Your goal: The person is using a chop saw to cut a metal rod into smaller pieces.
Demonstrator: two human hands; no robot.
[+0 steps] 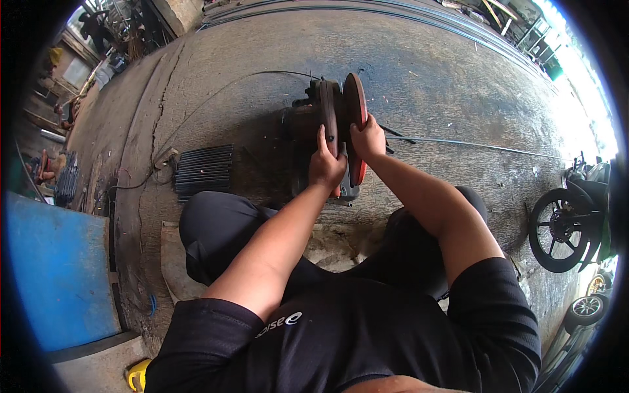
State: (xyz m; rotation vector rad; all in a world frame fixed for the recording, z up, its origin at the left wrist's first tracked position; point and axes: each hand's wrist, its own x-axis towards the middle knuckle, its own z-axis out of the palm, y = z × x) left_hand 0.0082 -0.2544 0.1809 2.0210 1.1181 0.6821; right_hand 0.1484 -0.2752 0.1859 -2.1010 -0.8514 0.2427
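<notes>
A cut-off saw [303,121] stands on the floor in front of my bent knees. My left hand [327,168] grips the lower part of its dark, curved blade guard [329,108], with one finger stretched up along the side. Just right of the guard, a large cutting disc [356,98] with a red face stands upright, edge towards me. My right hand [369,139] is closed on the disc's right side, the thumb near its rim. Whether the disc sits on the saw's spindle is hidden.
Left of the saw lies a row of dark metal bars [204,170], near a power cord [157,157]. A long thin rod [472,143] stretches to the right. A motorcycle wheel [559,229] stands far right, a blue panel [59,268] at left.
</notes>
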